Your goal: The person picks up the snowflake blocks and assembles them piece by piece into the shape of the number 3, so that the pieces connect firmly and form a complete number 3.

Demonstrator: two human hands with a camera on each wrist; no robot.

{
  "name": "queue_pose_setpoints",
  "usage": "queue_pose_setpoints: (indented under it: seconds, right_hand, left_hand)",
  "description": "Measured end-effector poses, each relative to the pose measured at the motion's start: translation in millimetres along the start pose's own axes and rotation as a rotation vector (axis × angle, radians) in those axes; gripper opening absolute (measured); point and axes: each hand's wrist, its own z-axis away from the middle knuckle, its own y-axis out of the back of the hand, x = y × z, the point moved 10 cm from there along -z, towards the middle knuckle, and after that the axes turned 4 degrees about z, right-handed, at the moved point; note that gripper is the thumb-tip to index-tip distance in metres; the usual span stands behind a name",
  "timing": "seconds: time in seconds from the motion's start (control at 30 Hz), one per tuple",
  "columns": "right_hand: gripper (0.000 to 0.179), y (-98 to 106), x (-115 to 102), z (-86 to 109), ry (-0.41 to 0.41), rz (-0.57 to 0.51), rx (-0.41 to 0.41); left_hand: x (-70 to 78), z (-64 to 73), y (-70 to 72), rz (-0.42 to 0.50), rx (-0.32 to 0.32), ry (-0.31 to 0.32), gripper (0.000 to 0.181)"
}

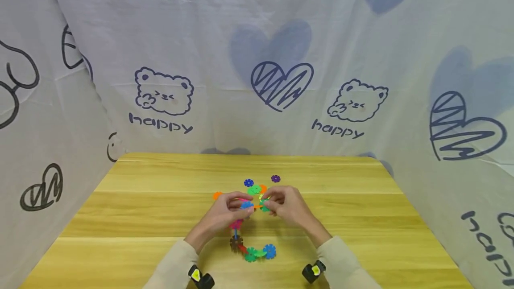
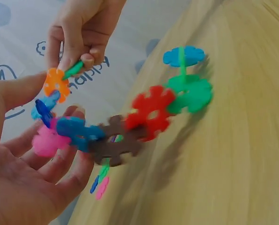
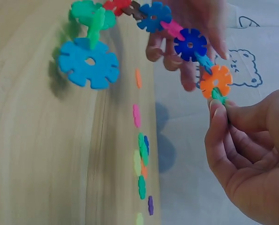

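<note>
A curved chain of notched plastic snowflake discs hangs from my left hand (image 1: 226,208), whose thumb and fingers hold it near its upper end. From there the chain runs through a pink disc (image 2: 50,142), a brown disc (image 2: 112,144) and a red disc (image 2: 151,112) to a light blue disc (image 3: 89,63) at its other end. Between thumb and fingertips, my right hand (image 1: 290,205) pinches a green disc (image 3: 219,96). This green disc meets the edge of an orange disc (image 3: 216,82) at the chain's upper end, and the two hands are close together.
Loose discs lie on the wooden table (image 1: 345,204) beyond the hands, among them a dark blue disc (image 1: 249,183), a purple disc (image 1: 275,178) and an orange one (image 1: 217,195). A printed white cloth (image 1: 217,115) hangs behind the table and at both sides.
</note>
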Motion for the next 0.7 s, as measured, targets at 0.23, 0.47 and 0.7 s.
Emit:
queue_pose_setpoints:
  seconds: [0.23,0.47,0.7]
  right_hand:
    - [0.013,0,6,2.0,-0.04,-0.106,-0.025]
    - [0.008,-9,9,3.6,-0.037,-0.075,-0.1]
    - [0.009,-17,12,7.6,-0.051,-0.007,-0.176]
  left_hand:
    - [-1.7,2.3,9.8,0.005,0.048,-0.011,0.049]
    - [9.1,-0.7,19.7,-0.075,0.037,-0.061,0.038]
    - [22.7,-4.6,22.2,-0.206,-0.009,-0.103,0.03]
